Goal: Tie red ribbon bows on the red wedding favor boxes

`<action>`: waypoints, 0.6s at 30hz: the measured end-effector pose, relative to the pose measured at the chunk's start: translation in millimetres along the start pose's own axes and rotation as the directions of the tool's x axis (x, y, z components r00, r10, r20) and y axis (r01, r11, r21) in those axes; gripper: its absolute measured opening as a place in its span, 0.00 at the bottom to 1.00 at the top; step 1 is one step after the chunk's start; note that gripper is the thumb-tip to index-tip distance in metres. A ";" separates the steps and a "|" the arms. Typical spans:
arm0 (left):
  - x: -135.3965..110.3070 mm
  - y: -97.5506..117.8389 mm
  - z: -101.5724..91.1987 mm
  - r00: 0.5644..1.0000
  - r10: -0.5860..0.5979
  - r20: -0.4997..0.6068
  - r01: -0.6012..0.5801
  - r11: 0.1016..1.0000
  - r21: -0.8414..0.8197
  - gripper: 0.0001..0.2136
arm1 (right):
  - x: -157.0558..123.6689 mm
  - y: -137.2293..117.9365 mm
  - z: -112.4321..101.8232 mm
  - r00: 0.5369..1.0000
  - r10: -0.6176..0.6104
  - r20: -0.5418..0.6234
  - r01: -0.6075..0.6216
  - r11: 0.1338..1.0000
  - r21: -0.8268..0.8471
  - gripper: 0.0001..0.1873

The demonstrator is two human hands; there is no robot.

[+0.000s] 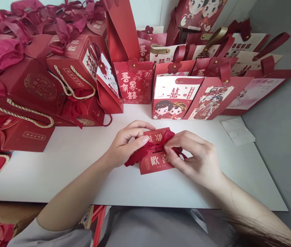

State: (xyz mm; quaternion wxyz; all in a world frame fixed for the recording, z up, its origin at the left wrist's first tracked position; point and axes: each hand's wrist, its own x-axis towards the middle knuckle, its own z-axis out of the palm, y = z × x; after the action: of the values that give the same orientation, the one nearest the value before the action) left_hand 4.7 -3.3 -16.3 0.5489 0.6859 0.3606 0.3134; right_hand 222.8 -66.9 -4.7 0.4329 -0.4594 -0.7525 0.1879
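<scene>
A small red gift box (155,166) with gold characters lies on the white table in front of me. Across its top runs a dark red ribbon (149,148), gathered at the middle. My left hand (127,144) rests over the box's left side, its thumb pressing on the ribbon and the fingers curled round the far edge. With thumb and forefinger together, my right hand (196,156) pinches the ribbon close to its knot. Part of the box's right side is hidden behind the right hand.
Red boxes with ribbon bows (42,82) and rope handles are stacked at the left. Several red and white gift bags (176,99) stand along the back. A white tissue (238,131) lies on the table (83,181) at right, beside a grey wall (284,113).
</scene>
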 end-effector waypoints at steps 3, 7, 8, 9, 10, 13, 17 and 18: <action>-0.3 0.9 0.2 1.000 0.001 -0.004 -0.001 1.000 0.008 0.19 | -0.9 0.4 0.5 1.000 -0.006 -0.014 0.006 1.000 -0.007 0.07; 0.1 0.5 -0.1 1.000 0.000 -0.014 0.000 1.000 0.002 0.19 | -1.1 5.0 -1.9 1.000 -0.013 0.021 0.013 1.000 0.010 0.07; 0.4 0.5 -0.3 1.000 0.001 -0.013 -0.001 1.000 -0.001 0.19 | -1.1 6.5 -3.1 0.999 -0.016 0.034 0.016 1.000 0.015 0.06; 0.7 0.8 -0.5 1.000 0.003 -0.010 -0.003 1.000 -0.007 0.19 | -1.3 7.7 -4.4 0.999 -0.023 0.032 0.023 1.000 0.007 0.06; 1.1 1.5 -0.7 1.000 0.003 -0.004 -0.003 1.000 -0.013 0.19 | -1.8 8.3 -5.5 0.999 -0.040 0.014 0.040 0.999 -0.026 0.06; 1.6 4.7 -0.2 1.000 -0.005 -0.002 0.005 1.000 -0.028 0.19 | -4.1 3.8 -6.8 0.986 -0.152 -0.073 0.129 0.957 -0.260 0.09; 0.6 7.8 1.5 1.000 -0.004 0.007 0.004 1.000 -0.026 0.19 | -5.1 -13.8 -1.8 0.951 -0.306 0.050 0.301 0.871 -0.389 0.07; 0.3 7.8 1.8 1.000 0.004 0.011 -0.004 1.000 -0.022 0.19 | -4.4 -17.7 -0.2 0.941 -0.322 0.105 0.337 0.863 -0.376 0.07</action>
State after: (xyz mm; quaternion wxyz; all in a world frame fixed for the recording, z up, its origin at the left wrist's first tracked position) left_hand 7.5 -5.0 -9.0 0.5577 0.6823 0.3528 0.3146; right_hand 214.5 -79.7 5.4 0.3444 -0.3969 -0.8502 -0.0329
